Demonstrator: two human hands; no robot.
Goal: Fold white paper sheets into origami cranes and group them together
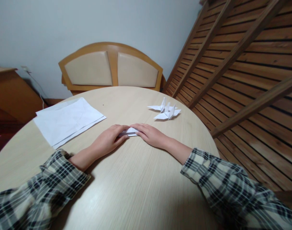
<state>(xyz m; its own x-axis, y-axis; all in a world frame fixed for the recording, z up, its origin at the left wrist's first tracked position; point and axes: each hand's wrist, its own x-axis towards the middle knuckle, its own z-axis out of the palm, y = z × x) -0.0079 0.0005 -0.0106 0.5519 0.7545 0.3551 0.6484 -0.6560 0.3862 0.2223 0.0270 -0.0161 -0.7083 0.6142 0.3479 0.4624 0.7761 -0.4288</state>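
A small piece of folded white paper (131,132) lies on the table between my two hands, its ends hidden under the fingers. My left hand (110,137) grips its left end, thumb at the near edge and fingers over the far side. On the right end, my right hand (149,134) presses with fingers along the far edge and thumb at the front. Beyond my right hand stand folded white paper cranes (168,112), close together with wings spread. Their exact number is hard to make out.
The round wooden table (136,191) carries a stack of white paper sheets (69,119) at the left. A padded wooden headboard (111,65) rises behind the far edge. Wooden slats (244,80) slant along the right, and a brown cabinet (13,95) stands at the left.
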